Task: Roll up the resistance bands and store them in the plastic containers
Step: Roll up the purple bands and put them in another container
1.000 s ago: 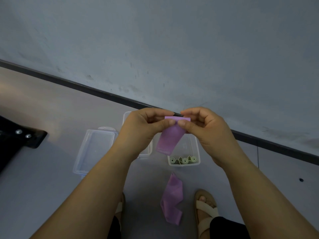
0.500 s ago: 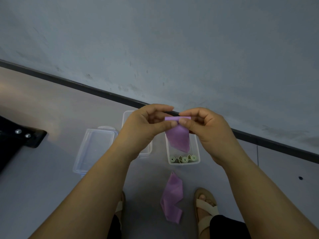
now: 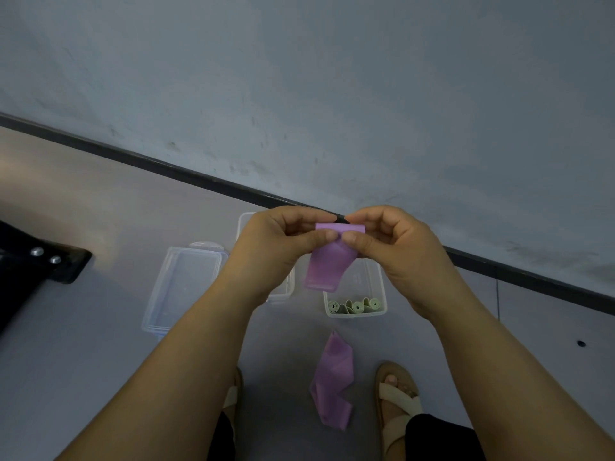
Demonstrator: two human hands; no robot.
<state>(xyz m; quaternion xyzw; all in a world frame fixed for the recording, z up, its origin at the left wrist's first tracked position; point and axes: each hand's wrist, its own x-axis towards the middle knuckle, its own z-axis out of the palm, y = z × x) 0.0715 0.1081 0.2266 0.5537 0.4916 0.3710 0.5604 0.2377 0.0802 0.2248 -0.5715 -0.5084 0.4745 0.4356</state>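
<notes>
I hold a purple resistance band [image 3: 324, 271] in the air with both hands. My left hand [image 3: 276, 247] and my right hand [image 3: 396, 251] pinch its rolled top edge between thumbs and fingers, and a short tail hangs below. Under my hands stands a clear plastic container [image 3: 377, 287] with rolled pale-green bands [image 3: 354, 307] at its near end. A second clear container [image 3: 286, 292] sits to its left, mostly hidden by my left hand. Another purple band [image 3: 332, 380] lies crumpled on the floor between my feet.
A clear lid or flat container [image 3: 183, 287] lies on the floor at the left. A black metal base [image 3: 50, 264] with bolts juts in from the left edge. A grey wall with a dark skirting strip [image 3: 166, 168] runs behind. My sandalled feet [image 3: 396, 400] stand near the bottom.
The hanging tail of the purple band has swung from left to right, then back toward the middle. Both hands kept their pinch on its rolled top edge.
</notes>
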